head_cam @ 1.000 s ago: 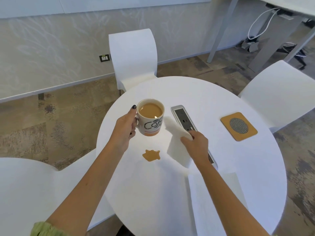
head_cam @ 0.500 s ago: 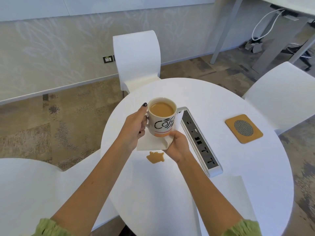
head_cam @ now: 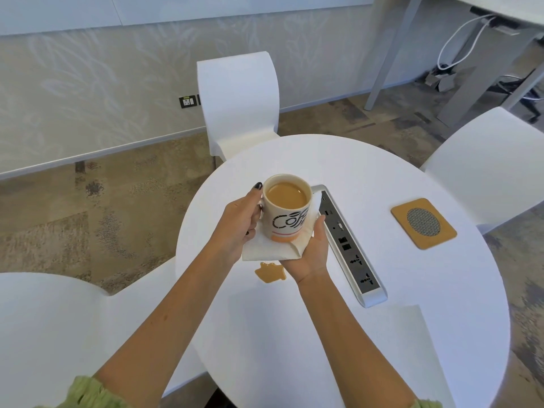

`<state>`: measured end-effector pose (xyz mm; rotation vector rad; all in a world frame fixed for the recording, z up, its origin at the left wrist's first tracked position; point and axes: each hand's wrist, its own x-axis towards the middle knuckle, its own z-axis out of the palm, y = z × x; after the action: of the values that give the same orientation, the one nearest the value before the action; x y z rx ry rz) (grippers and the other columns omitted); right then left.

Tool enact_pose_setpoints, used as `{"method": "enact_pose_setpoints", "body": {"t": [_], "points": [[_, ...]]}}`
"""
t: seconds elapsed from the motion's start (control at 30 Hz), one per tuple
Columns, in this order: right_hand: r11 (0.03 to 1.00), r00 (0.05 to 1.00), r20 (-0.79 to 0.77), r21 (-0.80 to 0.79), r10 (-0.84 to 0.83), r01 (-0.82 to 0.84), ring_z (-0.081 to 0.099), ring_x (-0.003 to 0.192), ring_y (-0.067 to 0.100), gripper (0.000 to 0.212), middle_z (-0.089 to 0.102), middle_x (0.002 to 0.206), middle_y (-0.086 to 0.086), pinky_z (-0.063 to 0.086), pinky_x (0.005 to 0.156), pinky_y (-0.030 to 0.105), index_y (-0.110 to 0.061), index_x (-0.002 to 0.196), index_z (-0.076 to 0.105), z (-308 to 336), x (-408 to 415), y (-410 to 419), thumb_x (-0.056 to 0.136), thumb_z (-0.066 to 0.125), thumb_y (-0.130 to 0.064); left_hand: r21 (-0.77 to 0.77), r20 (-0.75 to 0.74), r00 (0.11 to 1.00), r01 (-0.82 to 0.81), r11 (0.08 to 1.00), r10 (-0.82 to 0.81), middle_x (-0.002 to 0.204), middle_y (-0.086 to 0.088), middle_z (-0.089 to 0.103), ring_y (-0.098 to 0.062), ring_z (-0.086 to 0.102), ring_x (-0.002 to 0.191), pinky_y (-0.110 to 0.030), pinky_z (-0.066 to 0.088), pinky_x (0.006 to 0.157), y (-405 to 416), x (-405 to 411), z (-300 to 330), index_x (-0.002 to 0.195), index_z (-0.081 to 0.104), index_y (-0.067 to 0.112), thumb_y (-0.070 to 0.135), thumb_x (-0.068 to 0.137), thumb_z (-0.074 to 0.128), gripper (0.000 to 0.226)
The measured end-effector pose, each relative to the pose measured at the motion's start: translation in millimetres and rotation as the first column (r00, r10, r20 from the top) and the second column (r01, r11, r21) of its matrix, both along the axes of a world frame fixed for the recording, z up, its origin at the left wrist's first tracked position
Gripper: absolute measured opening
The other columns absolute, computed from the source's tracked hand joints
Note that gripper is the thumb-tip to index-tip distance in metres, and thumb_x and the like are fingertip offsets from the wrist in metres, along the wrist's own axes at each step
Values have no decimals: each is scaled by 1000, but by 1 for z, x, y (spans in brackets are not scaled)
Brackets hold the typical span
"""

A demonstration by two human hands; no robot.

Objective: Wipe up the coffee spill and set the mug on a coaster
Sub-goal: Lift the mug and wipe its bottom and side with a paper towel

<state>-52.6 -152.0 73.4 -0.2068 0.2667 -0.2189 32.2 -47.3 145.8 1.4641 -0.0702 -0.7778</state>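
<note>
A white mug [head_cam: 287, 214] full of milky coffee is lifted above the round white table [head_cam: 368, 178]. My left hand [head_cam: 238, 228] grips its handle. My right hand [head_cam: 312, 251] holds a white paper napkin [head_cam: 266, 250] under and around the mug's base, fingers curled up its right side. A small brown coffee spill [head_cam: 270, 272] lies on the table just below the napkin. A square cork coaster [head_cam: 423, 222] with a grey mesh disc sits at the table's right.
A silver power strip [head_cam: 350, 248] runs diagonally across the table beside my right hand. Another white napkin [head_cam: 406, 348] lies near the front right edge. White chairs stand at the back [head_cam: 238, 101], right [head_cam: 488, 163] and left [head_cam: 53, 334].
My left hand lifted the mug off the table. My right hand brought the napkin from beside the power strip to under the mug's base and now cups it.
</note>
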Motion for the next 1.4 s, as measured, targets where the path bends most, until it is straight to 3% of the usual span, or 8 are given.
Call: {"method": "enact_pose_setpoints", "body": {"t": [0.23,0.4,0.53,0.83,0.97,1.1,1.2,1.4], "points": [[993,999,-32,-119,-25,21,56,116,36,68,57,128,22,40,104,50,-7,135,48,4,11,-3,93,32,-58,23,43,999,19,1000,-20,49,8,23,-11,14,49,-25,13,49,-1,-2,-1,54,27,23,44,95,48,51],[997,996,-78,-72,-32,26,67,97,38,64,65,112,26,56,78,49,1,110,67,8,12,-5,100,26,-48,-12,57,998,11,1000,-10,49,9,25,-11,15,50,-25,14,49,-2,-2,-1,56,29,22,45,95,48,49],[998,994,-107,-50,-38,32,69,93,38,66,68,107,25,57,77,50,0,100,73,9,12,-7,101,24,-44,-39,73,997,-1,999,3,48,10,25,-10,15,49,-24,14,49,-2,-2,-1,56,29,22,43,96,49,49],[991,974,-206,67,-99,115,56,110,40,52,57,124,27,46,86,57,-3,130,50,13,2,-15,102,28,-41,-54,62,998,-29,998,32,48,10,26,-9,18,47,-22,18,47,-4,-4,-1,56,31,22,44,94,51,48],[988,966,-237,86,-107,131,60,103,37,44,68,106,24,50,79,59,-2,116,59,12,-19,-28,101,36,-36,-114,6,999,-47,992,48,48,12,26,-8,16,47,-23,13,48,1,1,-1,59,31,24,43,94,53,45],[997,955,-288,-23,-76,72,56,117,38,53,60,126,22,48,87,61,-6,133,50,4,-33,-41,97,39,-44,-149,-8,999,-53,987,53,47,12,24,-7,15,45,-25,12,49,4,3,1,60,31,24,42,94,52,45],[982,921,-384,-190,-64,-11,58,116,39,68,57,131,19,53,79,57,-11,139,43,2,-42,-45,87,43,-56,-157,-5,998,-63,986,63,47,12,24,-7,15,45,-23,13,47,6,5,1,62,34,24,42,95,51,42],[833,856,-499,-526,-138,-172,71,93,23,47,62,122,8,57,62,38,-22,135,43,5,-58,-48,96,38,-48,-168,-3,997,-74,983,75,46,12,23,-7,15,44,-24,10,48,9,4,1,62,33,24,42,96,50,42]]}}
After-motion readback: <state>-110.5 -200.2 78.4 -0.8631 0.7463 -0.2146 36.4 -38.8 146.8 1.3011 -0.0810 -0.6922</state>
